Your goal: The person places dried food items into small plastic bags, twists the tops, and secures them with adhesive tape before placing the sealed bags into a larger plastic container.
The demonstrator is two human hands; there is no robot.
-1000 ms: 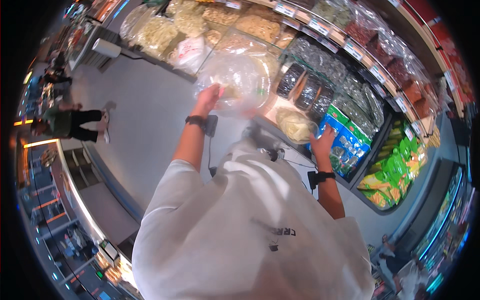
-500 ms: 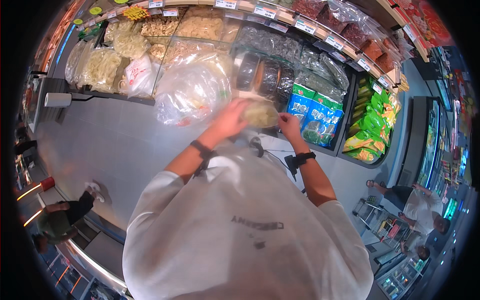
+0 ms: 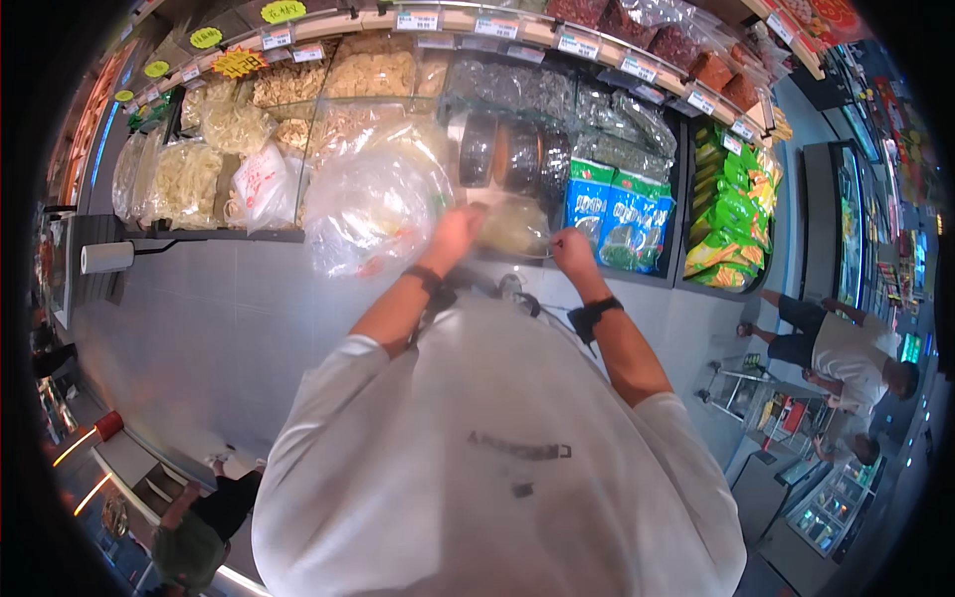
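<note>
Clear plastic bag (image 3: pixel 373 209) billowing up and left of left hand (image 3: pixel 453 237), mouth gripped in closed fingers. Pale dried foodstuff (image 3: pixel 515 227) between both hands, just beside left knuckles. Right hand (image 3: pixel 572 249) pinched narrow, seemingly on bag's edge; cannot tell for sure. Best done with mouth held wide, contents eased in low. Blue packets (image 3: pixel 612 214) just beyond right hand.

Behind us, shelves hold bagged pale dried goods (image 3: pixel 189 179), blue packets (image 3: pixel 617 214) and green packets (image 3: pixel 731 214); a paper roll (image 3: pixel 106 257) hangs left, another shopper (image 3: pixel 841 348) bends right.
</note>
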